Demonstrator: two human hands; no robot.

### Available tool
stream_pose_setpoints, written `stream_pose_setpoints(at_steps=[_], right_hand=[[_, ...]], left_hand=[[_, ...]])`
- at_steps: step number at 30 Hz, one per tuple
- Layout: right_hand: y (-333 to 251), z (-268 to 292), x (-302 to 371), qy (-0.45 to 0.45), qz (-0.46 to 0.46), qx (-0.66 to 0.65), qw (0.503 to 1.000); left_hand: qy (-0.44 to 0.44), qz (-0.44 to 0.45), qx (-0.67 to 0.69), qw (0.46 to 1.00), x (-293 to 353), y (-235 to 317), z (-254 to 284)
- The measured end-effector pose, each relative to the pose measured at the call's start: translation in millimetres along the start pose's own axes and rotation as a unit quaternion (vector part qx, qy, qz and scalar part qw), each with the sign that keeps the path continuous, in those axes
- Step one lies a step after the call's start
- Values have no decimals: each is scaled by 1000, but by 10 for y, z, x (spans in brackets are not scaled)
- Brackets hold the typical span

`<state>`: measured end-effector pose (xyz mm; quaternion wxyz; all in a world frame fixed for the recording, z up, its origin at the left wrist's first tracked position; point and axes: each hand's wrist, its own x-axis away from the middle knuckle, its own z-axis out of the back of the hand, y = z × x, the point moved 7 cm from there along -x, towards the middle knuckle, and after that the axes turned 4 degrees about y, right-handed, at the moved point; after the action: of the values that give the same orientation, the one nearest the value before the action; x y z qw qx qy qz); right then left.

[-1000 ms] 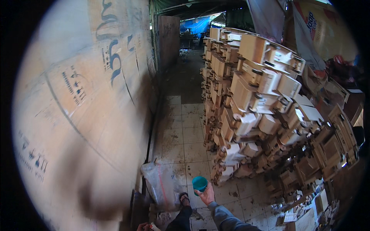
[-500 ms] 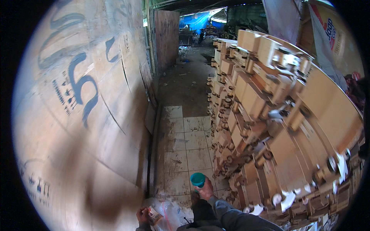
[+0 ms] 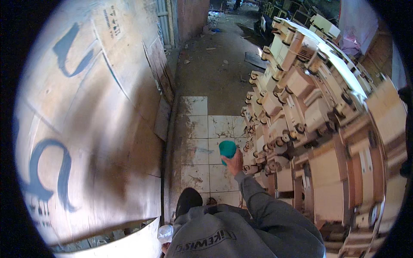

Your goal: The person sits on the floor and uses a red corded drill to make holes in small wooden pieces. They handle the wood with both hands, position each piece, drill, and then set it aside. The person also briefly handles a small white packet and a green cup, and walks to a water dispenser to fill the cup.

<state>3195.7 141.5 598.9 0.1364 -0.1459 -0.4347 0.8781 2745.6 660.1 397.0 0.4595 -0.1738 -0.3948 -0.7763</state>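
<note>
A teal plastic cup is in my right hand, held out ahead of me above the tiled floor. My fingers are wrapped round its side, and the cup's open top tilts up toward me. Low at the left of my body, only a sliver of my left hand shows beside a clear plastic bag that it holds. My grey sleeve and shirt hide most of that hand and the bag.
On the left stands a tall wooden panel wall with dark painted marks. Stacked wooden toy-like vehicles with wheels rise close on my right. Between them runs a dirty tiled floor, turning to bare ground with scattered litter farther on.
My view has tipped down and I have moved forward along the passage. The right hand with the cup now appears higher in the picture. The left hand and bag have mostly gone behind my body.
</note>
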Motion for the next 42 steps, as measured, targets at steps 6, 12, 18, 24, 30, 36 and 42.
stream_pose_setpoints(at_steps=[6, 12, 18, 24, 30, 36, 42], right_hand=[[185, -470, -1590, 56, -53, 71, 995], [349, -942, -3055, 50, -100, 124, 986], [236, -1290, -4279, 116, -132, 164, 971], [1053, -2228, -5535, -82, -256, 207, 941], [1857, -2639, -8630, -165, -240, 185, 938], [75, -1106, -11543, -100, -278, -141, 945], [182, -1323, -10668, 64, -194, 19, 979]], left_hand=[[6, -23, 7, 1000, -1191, 1408, -605], [-5, -168, 149, 974, -3090, 4040, -718], [-20, -247, 344, 906, -4563, 6879, -285], [61, -298, 89, 948, -4940, 7845, -513], [96, -116, -19, 988, -4016, 7515, -974], [25, -8, -17, 1000, -3545, 8057, -1216], [-6, -109, 28, 994, -4088, 9456, -1468]])
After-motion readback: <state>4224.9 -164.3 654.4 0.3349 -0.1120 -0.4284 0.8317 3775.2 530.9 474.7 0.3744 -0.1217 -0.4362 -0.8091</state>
